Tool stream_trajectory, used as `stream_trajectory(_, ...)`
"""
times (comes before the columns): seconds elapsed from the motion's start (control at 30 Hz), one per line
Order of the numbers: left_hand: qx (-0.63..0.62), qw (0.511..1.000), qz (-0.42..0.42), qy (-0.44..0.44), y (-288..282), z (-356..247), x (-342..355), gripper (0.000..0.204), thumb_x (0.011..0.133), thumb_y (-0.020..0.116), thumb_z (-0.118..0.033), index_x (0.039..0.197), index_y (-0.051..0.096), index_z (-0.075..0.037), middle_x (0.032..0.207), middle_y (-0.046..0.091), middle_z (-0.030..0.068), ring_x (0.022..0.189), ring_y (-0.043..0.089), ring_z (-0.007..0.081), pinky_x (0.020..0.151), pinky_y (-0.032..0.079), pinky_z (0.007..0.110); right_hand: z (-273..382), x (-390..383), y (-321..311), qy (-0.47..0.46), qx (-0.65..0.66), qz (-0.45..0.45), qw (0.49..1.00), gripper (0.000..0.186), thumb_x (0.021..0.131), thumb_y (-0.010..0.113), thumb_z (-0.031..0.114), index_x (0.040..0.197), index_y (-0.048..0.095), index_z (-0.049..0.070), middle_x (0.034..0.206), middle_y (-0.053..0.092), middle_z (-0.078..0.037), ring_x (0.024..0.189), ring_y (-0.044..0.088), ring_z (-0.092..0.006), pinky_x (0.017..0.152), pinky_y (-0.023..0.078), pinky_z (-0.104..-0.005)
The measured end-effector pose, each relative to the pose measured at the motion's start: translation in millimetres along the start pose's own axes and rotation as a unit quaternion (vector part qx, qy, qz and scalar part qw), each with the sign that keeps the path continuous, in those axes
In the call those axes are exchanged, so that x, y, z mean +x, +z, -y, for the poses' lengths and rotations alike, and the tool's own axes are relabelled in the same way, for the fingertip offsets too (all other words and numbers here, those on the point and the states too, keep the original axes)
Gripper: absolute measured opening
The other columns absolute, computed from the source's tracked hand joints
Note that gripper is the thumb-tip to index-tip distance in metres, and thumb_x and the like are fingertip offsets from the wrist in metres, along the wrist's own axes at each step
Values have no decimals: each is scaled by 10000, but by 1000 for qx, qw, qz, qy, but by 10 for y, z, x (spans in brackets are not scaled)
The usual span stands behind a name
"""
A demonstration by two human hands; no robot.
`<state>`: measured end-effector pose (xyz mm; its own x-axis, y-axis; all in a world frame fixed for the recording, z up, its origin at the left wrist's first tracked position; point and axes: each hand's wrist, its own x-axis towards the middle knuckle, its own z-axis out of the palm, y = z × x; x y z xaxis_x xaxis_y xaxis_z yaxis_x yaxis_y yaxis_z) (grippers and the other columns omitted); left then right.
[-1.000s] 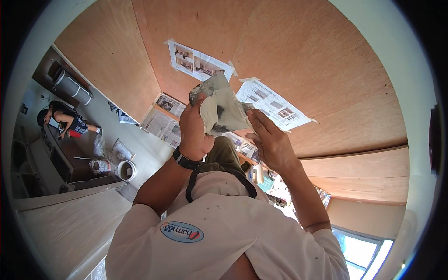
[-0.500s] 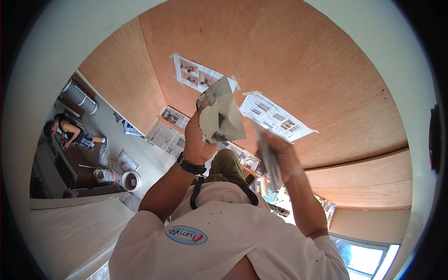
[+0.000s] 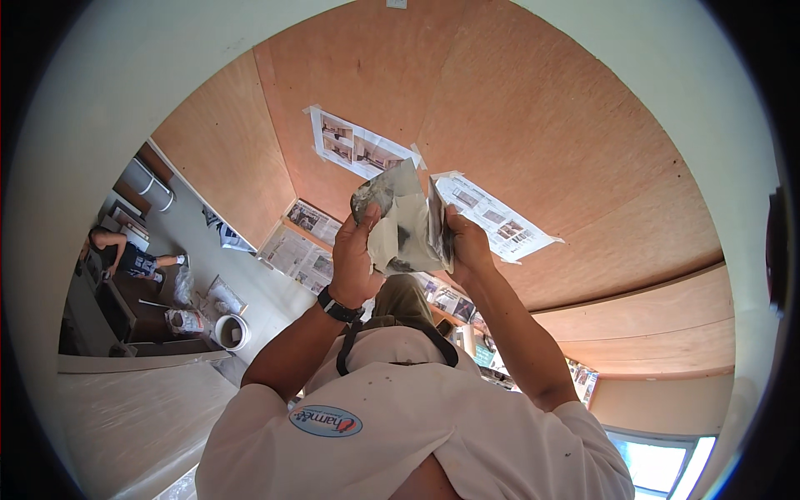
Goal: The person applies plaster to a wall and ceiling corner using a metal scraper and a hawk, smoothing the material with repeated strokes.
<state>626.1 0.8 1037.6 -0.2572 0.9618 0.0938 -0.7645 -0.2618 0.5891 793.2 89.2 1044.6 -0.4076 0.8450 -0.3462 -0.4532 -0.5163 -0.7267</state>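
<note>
A flat grey scraper blade [image 3: 402,176], smeared with pale putty [image 3: 410,218], is gripped by my left hand [image 3: 357,260], the thumb lying over its near side. My right hand [image 3: 471,246] is closed on a second thin scraper blade [image 3: 437,218], held nearly edge-on. The two blades meet at the right side of the putty. Both handles, if there are any, are hidden by my hands. A dark watch [image 3: 337,305] is on my left wrist.
Bare plywood panels [image 3: 533,125] surround my hands, with taped printed sheets [image 3: 500,218] behind them. Newspaper [image 3: 296,250] lines a ledge lower down. Far left, a person [image 3: 125,252] crouches near a white bucket [image 3: 232,332] and several bags [image 3: 185,321]. A bright window [image 3: 654,462] is at lower right.
My right hand has moved up and left, bringing its scraper blade from apart to against the one in my left hand. My left hand has shifted slightly.
</note>
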Motion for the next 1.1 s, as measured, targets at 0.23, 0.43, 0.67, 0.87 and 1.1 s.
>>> stream_trajectory(0.23, -79, 997, 8, 4, -66, -142, 136, 377, 1047, 604, -256, 1349, 569, -34, 1249, 684, 74, 1093, 693, 193, 924, 588, 367, 58, -248, 238, 22, -9, 25, 999, 314, 1107, 425, 201, 1203, 572, -59, 1091, 662, -143, 936, 698, -220, 838, 620, -380)
stream_trajectory(0.43, -66, 998, -16, 16, -20, -86, 71, 334, 1055, 573, -247, 1330, 587, -57, 1249, 690, 111, 1110, 695, 266, 955, 581, 442, -91, 76, -36, -136, -160, -95, 973, 310, 1101, 456, 209, 1172, 602, -55, 1050, 653, -118, 927, 649, -173, 812, 570, -357)
stream_trajectory(0.67, -54, 996, -69, 17, -247, -135, 56, 356, 1073, 533, -277, 1358, 556, -64, 1253, 664, 89, 1133, 654, 238, 963, 546, 424, 1, 374, -604, -139, -29, -61, 988, 296, 1056, 542, 177, 1246, 587, -45, 1172, 646, -114, 1076, 643, -221, 953, 548, -398)
stream_trajectory(0.87, -107, 993, -45, 23, -672, -289, 51, 425, 1066, 483, -295, 1430, 497, -76, 1321, 629, 111, 1212, 618, 291, 1055, 501, 478, 1052, 18, 400, -349, -88, 70, 930, 357, 932, 721, 76, 1251, 597, -26, 1125, 674, -96, 1040, 658, -184, 892, 557, -330)
stream_trajectory(1.1, 504, 824, -100, 240, -628, -683, -347, 363, 1003, 573, -124, 1343, 581, 5, 1125, 693, 103, 1016, 666, 286, 886, 542, 363, 2193, -234, 1720, -535, -83, 202, 816, 369, 937, 753, 128, 1232, 619, -50, 1126, 683, -97, 996, 639, -135, 866, 511, -275)
